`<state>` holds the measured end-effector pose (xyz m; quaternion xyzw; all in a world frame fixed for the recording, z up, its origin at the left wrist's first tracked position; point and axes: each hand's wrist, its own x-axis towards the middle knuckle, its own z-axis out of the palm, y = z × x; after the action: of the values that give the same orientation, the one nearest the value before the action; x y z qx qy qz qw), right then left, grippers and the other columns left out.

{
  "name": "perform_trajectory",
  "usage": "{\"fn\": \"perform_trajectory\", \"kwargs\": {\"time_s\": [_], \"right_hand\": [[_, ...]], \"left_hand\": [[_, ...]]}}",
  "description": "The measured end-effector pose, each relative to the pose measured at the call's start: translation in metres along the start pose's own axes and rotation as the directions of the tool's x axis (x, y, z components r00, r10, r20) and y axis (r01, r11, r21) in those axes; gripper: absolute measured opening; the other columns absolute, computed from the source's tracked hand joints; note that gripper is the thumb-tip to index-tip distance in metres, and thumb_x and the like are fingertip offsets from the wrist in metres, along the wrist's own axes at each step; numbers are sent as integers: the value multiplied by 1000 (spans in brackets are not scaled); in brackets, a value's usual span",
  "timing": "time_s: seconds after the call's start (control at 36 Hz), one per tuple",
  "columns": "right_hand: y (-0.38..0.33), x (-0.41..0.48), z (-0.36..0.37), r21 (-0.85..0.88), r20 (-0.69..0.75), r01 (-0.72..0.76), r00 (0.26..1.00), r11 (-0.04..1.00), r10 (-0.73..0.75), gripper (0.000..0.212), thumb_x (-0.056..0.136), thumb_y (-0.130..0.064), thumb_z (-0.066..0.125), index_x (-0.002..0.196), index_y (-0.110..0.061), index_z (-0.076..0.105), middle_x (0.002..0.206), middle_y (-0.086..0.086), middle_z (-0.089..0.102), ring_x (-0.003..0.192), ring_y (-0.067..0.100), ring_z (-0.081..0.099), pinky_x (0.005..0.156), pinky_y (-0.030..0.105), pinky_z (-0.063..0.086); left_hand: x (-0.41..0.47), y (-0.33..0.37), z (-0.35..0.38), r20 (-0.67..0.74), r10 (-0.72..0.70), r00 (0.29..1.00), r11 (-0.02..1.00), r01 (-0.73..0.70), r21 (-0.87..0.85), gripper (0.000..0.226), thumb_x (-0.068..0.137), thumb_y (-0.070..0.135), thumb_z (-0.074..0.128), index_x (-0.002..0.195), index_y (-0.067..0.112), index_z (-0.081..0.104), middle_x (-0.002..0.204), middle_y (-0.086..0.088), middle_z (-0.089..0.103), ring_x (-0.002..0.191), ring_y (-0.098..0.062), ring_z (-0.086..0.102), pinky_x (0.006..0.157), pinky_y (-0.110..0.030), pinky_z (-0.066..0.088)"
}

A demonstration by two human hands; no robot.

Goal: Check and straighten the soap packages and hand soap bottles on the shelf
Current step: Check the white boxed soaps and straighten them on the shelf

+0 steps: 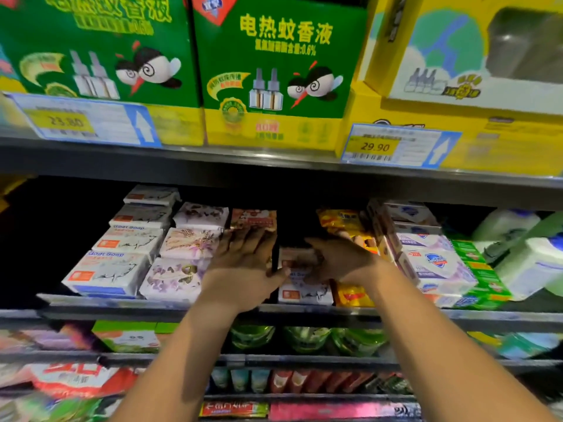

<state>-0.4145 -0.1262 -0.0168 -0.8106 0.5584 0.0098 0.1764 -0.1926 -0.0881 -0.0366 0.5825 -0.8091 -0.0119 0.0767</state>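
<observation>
Both bare forearms reach up over the grey metal shelf edge. The left hand lies released, its fingers straight and flat on a reddish-brown wrapped soap package, thumb spread toward the other hand. The right hand is draped over a white paper-wrapped goat soap package with an orange label, whose front end shows below the palm at the shelf's lip. Its fingers point left across the pack, but whether they grasp it or only rest there cannot be told.

Just left of the left hand sits a column of lilac floral soap packages, and beyond that a column of white goat soap boxes. Right of the right hand are yellow soap packs, white-and-blue soap packs, green ones, then pale hand soap bottles. Above both hands stand green cartons.
</observation>
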Motion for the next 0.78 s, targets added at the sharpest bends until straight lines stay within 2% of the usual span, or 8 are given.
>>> {"fn": "perform_trajectory", "kwargs": {"time_s": [0.19, 0.31, 0.36, 0.44, 0.5, 0.58, 0.72, 0.78], "right_hand": [[12, 12, -1, 34, 4, -45, 999, 998, 44, 78, 69, -53, 85, 136, -24, 56, 121, -5, 55, 116, 19, 53, 81, 24, 37], [13, 9, 7, 140, -10, -103, 994, 985, 106, 97, 48, -70, 80, 134, -42, 44, 122, -5, 54, 117, 24, 49, 94, 39, 47], [13, 6, 8, 151, -25, -84, 996, 985, 89, 92, 42, -78, 71, 125, -52, 41, 120, -6, 57, 117, 26, 51, 95, 43, 48], [7, -1, 5, 141, -115, -60, 990, 988, 76, 61, 72, -49, 81, 123, -42, 49, 118, -19, 55, 119, 14, 47, 95, 24, 36], [5, -5, 3, 53, -224, -64, 972, 997, 74, 40, 85, -35, 76, 117, -42, 53, 120, -18, 59, 121, 17, 47, 98, 39, 29], [2, -11, 3, 51, -255, -48, 965, 998, 59, 34, 85, -35, 75, 112, -41, 55, 109, -21, 60, 113, 14, 51, 94, 44, 29], [-6, -22, 0, 297, -344, 51, 937, 953, 57, 35, 88, -22, 74, 118, -31, 60, 106, -13, 59, 96, 7, 57, 74, 14, 43], [-7, -28, -3, 379, -384, 59, 918, 924, 99, 32, 90, -22, 72, 119, -29, 59, 105, -11, 57, 92, 6, 55, 70, 13, 42]], "left_hand": [[-2, -1, -5, -4, 14, 1000, 998, -14, -61, 77, 89, 70, 23, 156, 36, 9, 165, 11, 7, 151, -15, 3, 122, -35, -1], [-2, -3, 1, -10, 15, 1000, 998, -16, -60, 72, 95, 68, 31, 156, 37, 8, 165, 11, 6, 151, -14, 1, 121, -34, -2], [0, -4, 4, -6, 10, 1000, 997, -10, -71, 72, 94, 68, 31, 156, 38, 9, 165, 10, 8, 151, -13, 3, 122, -35, -1], [0, -4, 6, -4, 0, 1000, 998, 0, -67, 73, 92, 71, 28, 155, 38, 10, 165, 9, 10, 151, -12, 3, 123, -38, 1], [-1, -2, 4, 1, -2, 1000, 998, 2, -60, 73, 92, 70, 27, 155, 39, 9, 165, 10, 9, 151, -11, 0, 123, -39, 0], [-3, 0, 1, 22, -9, 1000, 998, 11, -69, 71, 95, 67, 29, 156, 39, 6, 165, 11, 3, 151, -10, -6, 123, -38, -2], [-3, 1, -3, 7, -10, 1000, 998, 10, -61, 69, 95, 66, 31, 155, 40, 10, 164, 14, 7, 151, -10, -3, 123, -39, -1], [-1, 1, -4, 33, -6, 999, 998, 8, -62, 70, 94, 64, 31, 155, 40, 7, 165, 13, 6, 151, -10, -3, 123, -40, -1]]}}
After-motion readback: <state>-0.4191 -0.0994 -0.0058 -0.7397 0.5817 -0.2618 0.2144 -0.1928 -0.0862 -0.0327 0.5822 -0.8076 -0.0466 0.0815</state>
